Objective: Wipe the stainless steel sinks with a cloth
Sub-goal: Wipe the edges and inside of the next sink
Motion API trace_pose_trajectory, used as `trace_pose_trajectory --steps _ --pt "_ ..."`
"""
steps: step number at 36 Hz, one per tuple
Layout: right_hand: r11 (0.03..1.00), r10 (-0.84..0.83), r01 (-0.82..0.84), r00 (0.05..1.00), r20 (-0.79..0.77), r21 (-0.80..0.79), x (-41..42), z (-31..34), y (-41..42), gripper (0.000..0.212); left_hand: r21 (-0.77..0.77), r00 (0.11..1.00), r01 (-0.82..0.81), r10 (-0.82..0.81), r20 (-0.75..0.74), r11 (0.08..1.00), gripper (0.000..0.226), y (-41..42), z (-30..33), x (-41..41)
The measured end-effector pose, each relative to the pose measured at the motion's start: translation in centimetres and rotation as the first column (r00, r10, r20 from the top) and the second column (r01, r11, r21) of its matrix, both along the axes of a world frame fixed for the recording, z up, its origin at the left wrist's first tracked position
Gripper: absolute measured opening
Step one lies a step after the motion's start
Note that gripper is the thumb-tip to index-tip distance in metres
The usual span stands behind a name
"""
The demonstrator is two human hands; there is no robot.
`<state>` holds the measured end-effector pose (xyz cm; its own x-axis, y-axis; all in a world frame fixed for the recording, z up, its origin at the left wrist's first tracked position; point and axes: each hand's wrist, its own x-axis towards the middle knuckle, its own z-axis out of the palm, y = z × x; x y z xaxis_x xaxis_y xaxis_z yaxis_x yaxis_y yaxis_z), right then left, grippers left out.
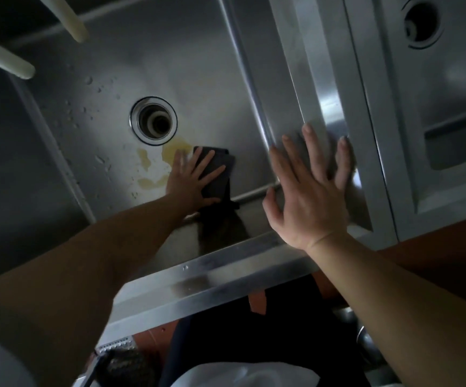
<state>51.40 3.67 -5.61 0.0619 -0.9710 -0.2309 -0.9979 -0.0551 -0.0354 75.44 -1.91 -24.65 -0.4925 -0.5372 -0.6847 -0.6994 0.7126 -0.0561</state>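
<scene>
A dark folded cloth [217, 171] lies flat on the floor of the left stainless steel sink basin [198, 79], pressed under the left hand [191, 180], fingers spread. Yellowish stains [170, 152] beside the round drain [153, 120] remain, so wiping looks early. The right hand [310, 191] rests on the divider, fingers apart. The right basin [463, 79] appears untouched. Two pale spouts [8, 60] overhang the sink.

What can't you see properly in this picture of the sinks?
Head view only:
- Cloth: partly hidden under the left hand.
- Yellowish stain: its near edge is hidden by that hand.
- Second sink: cut off by the right edge.
- Two pale bars: cut off at the top left.
- Divider under the right hand: covered by the palm.
</scene>
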Motion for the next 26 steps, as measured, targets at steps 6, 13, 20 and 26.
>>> trace_pose_trajectory --steps 6,13,20,26 --pt "0.997 -0.005 0.007 1.0 0.026 -0.071 -0.1 -0.6 0.2 0.06 -0.053 0.956 0.292 -0.292 0.005 0.955 0.086 -5.5 1.0 3.5" --pt "0.994 -0.003 0.008 0.999 0.053 -0.108 -0.1 -0.6 0.2 0.058 -0.124 0.89 0.454 -0.441 0.117 0.882 0.088 -13.2 3.9 6.0" --pt "0.996 -0.005 0.009 0.999 0.047 -0.089 -0.1 -0.6 0.3 0.059 -0.081 0.937 0.322 -0.329 -0.119 0.943 0.087 -10.3 2.7 4.0" --pt "0.999 0.014 -0.013 1.0 0.025 -0.046 -0.2 -0.4 0.2 0.059 0.077 0.941 0.24 -0.212 -0.262 0.968 0.084 -3.7 1.9 -2.8"
